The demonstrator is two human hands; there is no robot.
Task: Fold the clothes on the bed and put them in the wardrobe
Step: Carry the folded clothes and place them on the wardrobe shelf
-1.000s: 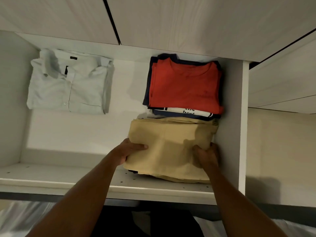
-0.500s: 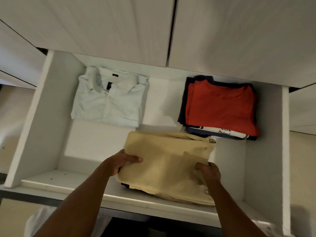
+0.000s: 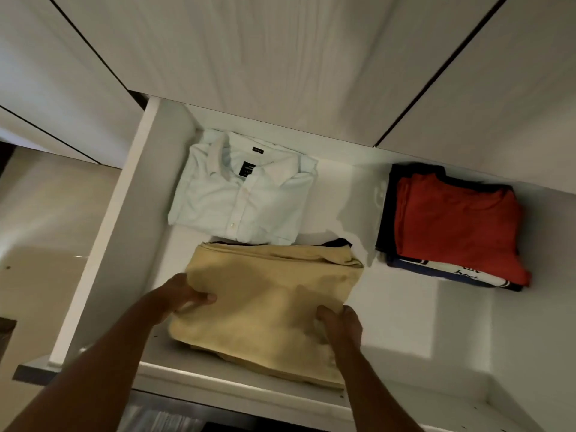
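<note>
The folded beige garment lies on the front part of the wardrobe shelf, with a dark cloth showing under its far edge. The left hand grips its left side, thumb on top. The right hand holds its near right edge with curled fingers. Just behind the garment lies a folded pale dress shirt, collar toward the back. To the right, apart from both, stands a pile with a red T-shirt on top and a white printed T-shirt and navy pieces under it.
</note>
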